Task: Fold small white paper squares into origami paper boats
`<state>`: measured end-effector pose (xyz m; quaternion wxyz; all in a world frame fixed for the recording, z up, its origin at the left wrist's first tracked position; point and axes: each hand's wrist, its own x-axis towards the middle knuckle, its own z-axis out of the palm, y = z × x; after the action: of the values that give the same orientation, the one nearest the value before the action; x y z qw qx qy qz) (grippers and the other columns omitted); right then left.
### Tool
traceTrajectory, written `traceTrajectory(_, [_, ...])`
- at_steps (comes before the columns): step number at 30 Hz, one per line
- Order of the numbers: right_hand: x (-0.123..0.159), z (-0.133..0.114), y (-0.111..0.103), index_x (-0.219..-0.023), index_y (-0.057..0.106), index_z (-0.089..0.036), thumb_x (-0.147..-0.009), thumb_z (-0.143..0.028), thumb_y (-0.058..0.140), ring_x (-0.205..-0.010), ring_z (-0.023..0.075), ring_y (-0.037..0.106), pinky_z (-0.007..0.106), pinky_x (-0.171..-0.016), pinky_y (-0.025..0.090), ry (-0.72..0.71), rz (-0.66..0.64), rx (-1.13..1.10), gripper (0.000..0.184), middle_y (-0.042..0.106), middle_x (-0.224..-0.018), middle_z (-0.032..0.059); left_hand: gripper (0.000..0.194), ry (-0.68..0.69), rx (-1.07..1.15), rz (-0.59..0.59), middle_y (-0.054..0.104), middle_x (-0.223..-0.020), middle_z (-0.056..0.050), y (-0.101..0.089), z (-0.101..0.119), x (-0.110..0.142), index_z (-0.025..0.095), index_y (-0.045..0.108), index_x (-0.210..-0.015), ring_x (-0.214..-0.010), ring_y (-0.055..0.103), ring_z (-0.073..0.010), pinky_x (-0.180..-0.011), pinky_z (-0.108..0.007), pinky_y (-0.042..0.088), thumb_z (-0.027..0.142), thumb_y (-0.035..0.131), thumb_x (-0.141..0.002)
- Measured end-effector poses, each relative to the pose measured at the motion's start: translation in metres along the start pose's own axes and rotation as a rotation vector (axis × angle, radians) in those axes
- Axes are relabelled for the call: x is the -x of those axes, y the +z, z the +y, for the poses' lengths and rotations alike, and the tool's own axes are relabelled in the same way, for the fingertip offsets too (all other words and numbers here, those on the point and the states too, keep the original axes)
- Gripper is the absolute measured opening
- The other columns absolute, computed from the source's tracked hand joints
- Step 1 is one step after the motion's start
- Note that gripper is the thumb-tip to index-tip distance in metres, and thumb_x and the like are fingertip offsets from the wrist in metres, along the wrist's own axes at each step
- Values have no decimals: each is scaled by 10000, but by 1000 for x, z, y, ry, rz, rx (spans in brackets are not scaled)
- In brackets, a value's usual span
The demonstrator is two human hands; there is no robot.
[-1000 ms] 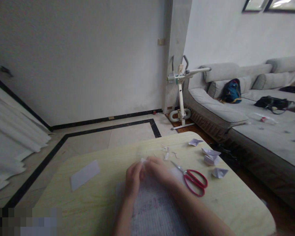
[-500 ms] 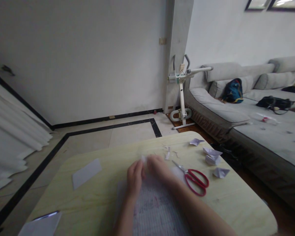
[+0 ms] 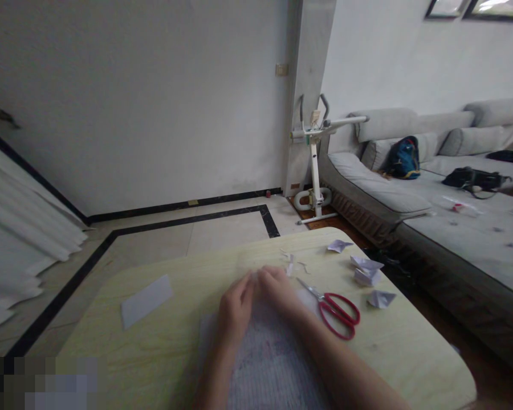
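We had our left hand and right hand close together, pinching a small white paper, while red-handled scissors lay just rightward on the counter!

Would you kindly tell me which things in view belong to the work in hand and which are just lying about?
Seemingly in the work:
small white paper between left hand and right hand
red-handled scissors
paper scraps
folded paper pieces
loose white sheet

Seemingly just about:
blue backpack and black bag, on the sofa
white exercise machine
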<state>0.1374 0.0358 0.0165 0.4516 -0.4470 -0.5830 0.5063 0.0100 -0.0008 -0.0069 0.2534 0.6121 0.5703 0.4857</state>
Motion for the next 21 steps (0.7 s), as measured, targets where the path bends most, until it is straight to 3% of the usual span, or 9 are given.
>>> traceTrajectory(9, [3, -2, 3, -607, 506, -160, -802, -361, 527, -543, 104, 419, 210, -487, 325, -67, 23, 110, 281, 457, -552, -30, 309, -67, 89, 61, 664, -1110, -86, -1, 7, -1, 198, 658, -1069, -1057, 598, -226, -927, -343, 457, 334, 527, -824])
traceTrajectory(16, [3, 2, 4, -852, 551, -173, -785, -308, 571, -588, 113, 472, 220, -544, 380, -103, 46, 20, 152, 527, -659, -25, 406, -208, 166, 49, 689, -1009, -113, -4, 13, -4, 161, 626, -1103, -884, 657, -232, -718, -299, 529, 412, 560, -791])
traceTrajectory(21, [1, 0, 3, -815, 580, -165, -774, -275, 573, -627, 130, 520, 235, -578, 408, -99, 49, 13, 118, 567, -666, -7, 412, -236, 188, 37, 683, -1019, -119, -4, 17, -4, 150, 609, -1111, -923, 643, -228, -772, -302, 509, 414, 550, -800])
